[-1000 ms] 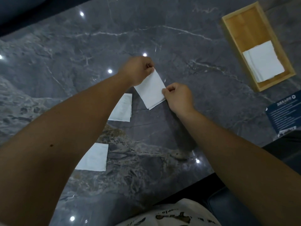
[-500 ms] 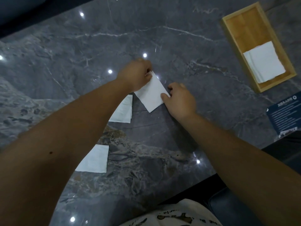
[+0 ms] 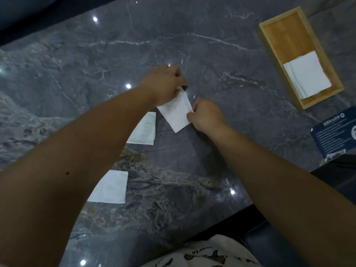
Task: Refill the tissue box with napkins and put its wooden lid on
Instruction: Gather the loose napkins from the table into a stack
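Note:
A white folded napkin (image 3: 176, 112) lies tilted on the dark marble table. My left hand (image 3: 163, 83) pinches its far corner and my right hand (image 3: 207, 114) grips its right edge. Two more napkins lie on the table: one (image 3: 144, 130) just left of the held napkin, partly under my left forearm, and one (image 3: 110, 187) nearer to me. The open wooden tissue box (image 3: 277, 45) sits at the far right, with a small stack of napkins (image 3: 306, 74) in its near end. No lid is in view.
A dark blue printed card (image 3: 333, 135) lies at the table's right edge. The table's front edge (image 3: 221, 220) runs diagonally at the lower right, with a dark seat beyond it.
Both hands stayed on the napkin. They pressed it flat on the table, and now the right hand pinches its right edge again while the left hand holds the far corner.

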Motion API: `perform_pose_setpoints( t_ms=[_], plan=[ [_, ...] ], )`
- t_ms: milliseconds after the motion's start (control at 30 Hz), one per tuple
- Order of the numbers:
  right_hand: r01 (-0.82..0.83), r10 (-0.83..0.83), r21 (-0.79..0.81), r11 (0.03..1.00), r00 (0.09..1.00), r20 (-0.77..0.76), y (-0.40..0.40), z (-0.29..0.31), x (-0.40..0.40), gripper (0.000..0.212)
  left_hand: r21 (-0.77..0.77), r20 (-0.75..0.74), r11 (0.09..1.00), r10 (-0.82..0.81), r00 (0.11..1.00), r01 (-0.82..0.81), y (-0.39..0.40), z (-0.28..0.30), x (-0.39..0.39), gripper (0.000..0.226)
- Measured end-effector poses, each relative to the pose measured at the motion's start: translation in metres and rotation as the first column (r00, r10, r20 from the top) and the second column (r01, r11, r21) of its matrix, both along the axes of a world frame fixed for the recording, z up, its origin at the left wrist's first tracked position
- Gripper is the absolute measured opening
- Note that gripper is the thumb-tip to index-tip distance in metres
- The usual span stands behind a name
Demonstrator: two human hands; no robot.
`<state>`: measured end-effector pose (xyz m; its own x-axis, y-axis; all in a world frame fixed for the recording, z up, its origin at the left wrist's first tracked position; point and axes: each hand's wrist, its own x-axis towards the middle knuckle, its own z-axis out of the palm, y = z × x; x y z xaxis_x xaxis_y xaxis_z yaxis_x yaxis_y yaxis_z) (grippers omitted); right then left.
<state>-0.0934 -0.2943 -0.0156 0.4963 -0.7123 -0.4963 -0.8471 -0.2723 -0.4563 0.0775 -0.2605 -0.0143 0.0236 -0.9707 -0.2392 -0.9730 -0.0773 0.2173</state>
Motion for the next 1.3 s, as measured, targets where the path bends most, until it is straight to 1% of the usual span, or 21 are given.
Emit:
perform_pose_setpoints(
  t_ms=[33,100,200,333,500,600,667,700,867,967,1067,1133,1200,1300],
  plan=[
    [-0.001,0.001,0.000,1.000,1.000,0.007,-0.001,0.000,-0.001,0.011,-0.002,0.008,1.000,-0.013,1.000,0.013,0.000,0.002,0.000,0.031],
    [0.010,-0.010,0.008,1.000,0.999,0.048,-0.001,0.000,-0.004,0.008,-0.001,-0.025,1.000,0.003,1.000,-0.003,0.002,0.004,0.002,0.026],
    [0.043,-0.052,0.067,0.997,0.989,0.137,0.000,0.004,-0.011,0.010,0.014,-0.165,0.997,0.079,0.983,-0.078,0.011,0.010,0.006,0.020],
    [0.094,-0.131,0.158,0.983,0.959,0.251,-0.001,0.016,-0.017,0.006,0.046,-0.336,0.977,0.209,0.918,-0.206,0.030,0.026,0.010,0.020],
    [0.097,-0.175,0.238,0.967,0.926,0.335,-0.005,0.036,-0.011,0.003,0.040,-0.479,0.930,0.338,0.810,-0.364,0.059,0.044,0.016,0.017],
    [0.059,-0.157,0.251,0.966,0.906,0.393,-0.004,0.049,-0.003,0.012,0.086,-0.564,0.870,0.444,0.696,-0.485,0.082,0.052,0.020,0.008],
    [0.029,-0.148,0.277,0.960,0.896,0.419,0.001,0.057,0.004,0.014,0.129,-0.608,0.829,0.499,0.618,-0.543,0.100,0.056,0.022,0.007],
    [0.009,-0.140,0.292,0.956,0.891,0.432,0.006,0.059,0.009,0.014,0.142,-0.616,0.812,0.520,0.592,-0.566,0.110,0.058,0.024,0.007],
    [-0.041,-0.107,0.331,0.943,0.903,0.417,0.040,0.053,0.036,0.019,0.167,-0.593,0.746,0.598,0.539,-0.644,0.153,0.061,0.036,0.009],
    [-0.022,-0.116,0.346,0.938,0.921,0.372,0.060,0.039,0.046,0.019,0.209,-0.535,0.720,0.650,0.539,-0.661,0.172,0.053,0.042,0.010],
    [0.026,-0.151,0.357,0.934,0.933,0.326,0.073,0.021,0.051,0.016,0.241,-0.526,0.700,0.676,0.516,-0.673,0.181,0.041,0.046,0.010],
    [0.064,-0.172,0.335,0.940,0.938,0.302,0.077,0.012,0.053,0.016,0.228,-0.521,0.710,0.668,0.532,-0.667,0.182,0.033,0.048,0.010],
    [0.092,-0.181,0.300,0.950,0.941,0.287,0.078,0.006,0.057,0.016,0.213,-0.490,0.725,0.659,0.570,-0.655,0.179,0.028,0.050,0.011],
    [0.100,-0.172,0.252,0.962,0.945,0.279,0.076,-0.001,0.063,0.014,0.197,-0.455,0.733,0.656,0.602,-0.651,0.172,0.022,0.053,0.016]
  ],
)
